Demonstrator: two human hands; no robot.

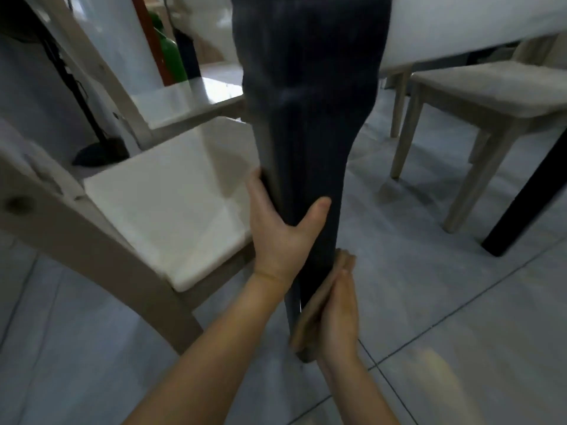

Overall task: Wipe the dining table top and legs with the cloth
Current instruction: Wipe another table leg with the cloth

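- Grey tiled floor (429, 302), pale chair (171, 210)
- Left grip (279, 231) grasps the table leg (306, 118)
- Right grip (340, 320), flat, presses cloth (310, 317) low on it
- Leg-wiping step; next likely needs firm strokes

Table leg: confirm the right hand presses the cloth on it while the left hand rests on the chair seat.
Not quite: in the head view the left hand grips the table leg, not the chair seat; the right hand does press the cloth.

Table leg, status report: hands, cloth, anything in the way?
Left hand grips table leg. Right hand presses cloth flat on its lower end. Chair close beside leg, left side.
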